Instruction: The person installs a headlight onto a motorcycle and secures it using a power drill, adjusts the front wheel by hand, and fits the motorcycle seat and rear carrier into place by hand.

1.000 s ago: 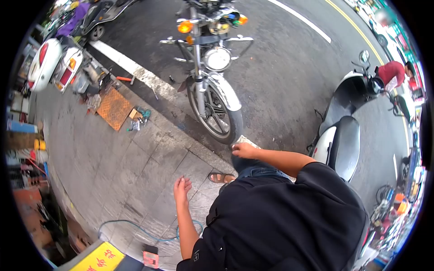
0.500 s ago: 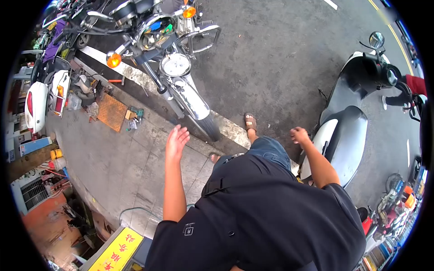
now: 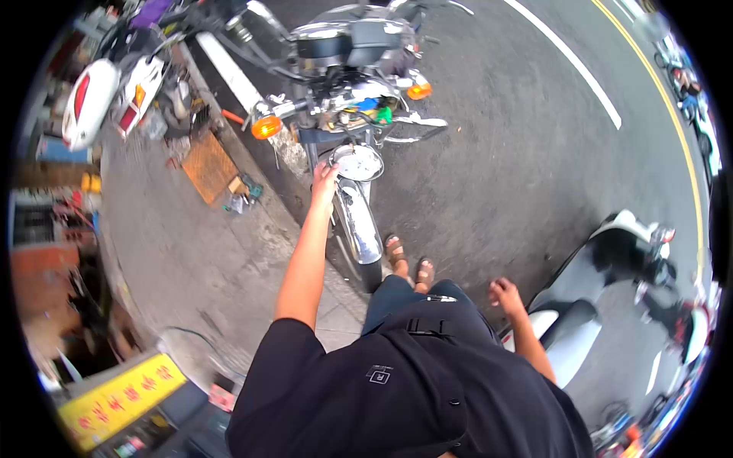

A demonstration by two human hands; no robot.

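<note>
My left hand (image 3: 324, 182) reaches forward to the left edge of a round headlight unit (image 3: 357, 162) on a motorcycle. Its fingers are stretched out at the rim; whether they touch it is hard to see. Above the unit the headlight housing (image 3: 366, 107) is open, with blue and green connectors showing inside. A chrome front fender (image 3: 356, 221) and the front tyre (image 3: 370, 276) lie below. On the right, my right hand (image 3: 504, 295) hangs beside my body with fingers loosely bent and apart, holding nothing I can see. It is nearest to a parked scooter (image 3: 576, 336).
Orange turn signals (image 3: 266, 127) flank the housing. On the pavement lie a rusty plate (image 3: 208, 168) and a green power drill (image 3: 250, 187). A white motorbike tail (image 3: 90, 103) stands at left. A yellow sign (image 3: 122, 401) is behind me. The road (image 3: 496, 175) runs along the right.
I have stepped and turned toward the motorcycle's front. My left hand has moved forward to the headlight unit. My right hand still hangs at my side; the scooter now appears lower in view.
</note>
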